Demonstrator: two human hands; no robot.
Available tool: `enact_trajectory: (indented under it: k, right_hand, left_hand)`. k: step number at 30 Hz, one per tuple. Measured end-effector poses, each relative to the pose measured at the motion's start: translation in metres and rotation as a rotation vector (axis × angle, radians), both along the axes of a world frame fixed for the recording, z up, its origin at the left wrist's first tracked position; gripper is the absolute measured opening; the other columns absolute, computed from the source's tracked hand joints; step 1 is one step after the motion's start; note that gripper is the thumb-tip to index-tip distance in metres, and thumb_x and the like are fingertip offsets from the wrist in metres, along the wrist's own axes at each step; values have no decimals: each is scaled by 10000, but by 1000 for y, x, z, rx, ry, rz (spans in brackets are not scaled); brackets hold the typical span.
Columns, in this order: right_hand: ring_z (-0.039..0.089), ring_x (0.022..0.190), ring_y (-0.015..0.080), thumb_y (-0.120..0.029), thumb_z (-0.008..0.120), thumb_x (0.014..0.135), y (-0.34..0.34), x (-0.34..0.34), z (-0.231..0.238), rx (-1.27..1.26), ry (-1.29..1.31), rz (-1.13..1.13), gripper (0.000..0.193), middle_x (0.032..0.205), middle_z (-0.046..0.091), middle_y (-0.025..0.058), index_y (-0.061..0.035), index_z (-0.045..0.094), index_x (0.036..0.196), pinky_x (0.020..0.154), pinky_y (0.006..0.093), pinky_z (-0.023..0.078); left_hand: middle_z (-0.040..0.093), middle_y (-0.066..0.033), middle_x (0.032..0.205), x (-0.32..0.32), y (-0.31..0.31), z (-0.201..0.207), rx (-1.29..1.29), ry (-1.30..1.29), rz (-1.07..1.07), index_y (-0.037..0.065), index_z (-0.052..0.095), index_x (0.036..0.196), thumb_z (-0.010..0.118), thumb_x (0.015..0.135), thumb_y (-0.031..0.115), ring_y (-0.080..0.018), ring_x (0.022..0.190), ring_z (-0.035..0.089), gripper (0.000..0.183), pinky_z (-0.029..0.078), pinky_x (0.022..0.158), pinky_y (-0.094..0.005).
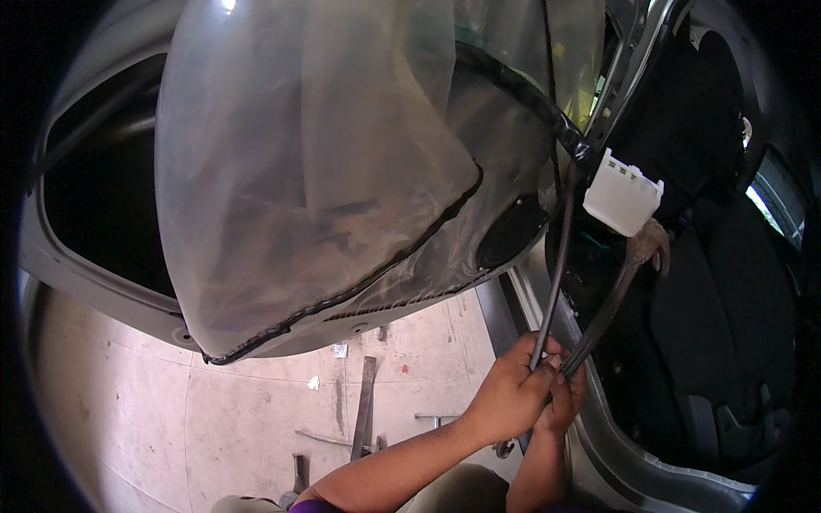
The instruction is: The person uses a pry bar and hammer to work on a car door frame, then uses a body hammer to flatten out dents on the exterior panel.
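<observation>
A white plastic connector (623,195) with slots along its top edge sits at the end of a dark, wrapped wiring harness (605,312). That harness bends down to my hands. A thinner dark strand (558,265) runs from beside the car door down into the same grip. My left hand (511,392) is closed around the thinner strand. My right hand (564,398), partly hidden behind the left, pinches the harness close beside it. Their fingertips nearly meet, and any small thing between them is hidden.
The car door (103,278), covered by a clear plastic sheet (299,197), fills the upper left. At the right are the door sill (633,449) and a black seat (710,325). Several metal tools, including a long bar (363,406), lie on the pale floor (231,410).
</observation>
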State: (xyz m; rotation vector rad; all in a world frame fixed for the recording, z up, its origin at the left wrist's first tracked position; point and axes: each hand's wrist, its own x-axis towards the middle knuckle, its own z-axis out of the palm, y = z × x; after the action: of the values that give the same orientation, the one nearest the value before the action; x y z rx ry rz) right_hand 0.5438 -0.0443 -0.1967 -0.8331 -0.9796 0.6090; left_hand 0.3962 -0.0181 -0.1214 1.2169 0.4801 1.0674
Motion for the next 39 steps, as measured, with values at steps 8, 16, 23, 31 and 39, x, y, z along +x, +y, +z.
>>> enact_trajectory:
  k: [8,16,23,31,39]
  right_hand:
    - [474,499,99,-467,550,945,17,15,12,154,-288,-261,699,749,544,56,58,387,1376,450,231,381]
    - [511,618,81,-459,591,955,36,21,82,211,-59,-76,770,756,504,30,5,288,1490,485,207,409]
    - [485,558,86,-330,645,952,74,36,148,294,100,-125,703,834,517,28,-63,308,1508,431,217,387]
    - [424,496,60,-353,473,1025,82,20,198,126,-84,-126,591,742,504,26,-242,244,1559,400,206,341]
    - [381,437,43,-331,474,1031,102,9,209,20,-158,-64,566,678,488,7,-246,267,1551,365,197,309]
  left_hand:
    - [576,-48,822,6,-5,12,-64,-33,-41,9,535,1092,528,980,99,-112,723,526,143,432,647,-267]
    - [551,11,774,3,-16,21,-113,-56,-32,43,549,1088,544,983,92,-46,601,437,117,343,518,-223]
    - [473,46,659,-1,-27,38,-248,-83,-48,49,553,1080,548,979,101,-30,514,378,113,279,448,-225]
    - [490,42,747,-11,-30,51,-293,-47,-96,3,562,1085,555,965,99,-29,623,409,154,331,537,-221]
    - [474,45,678,-13,-33,52,-273,-75,-89,31,548,1093,540,975,95,-35,537,385,134,297,478,-222]
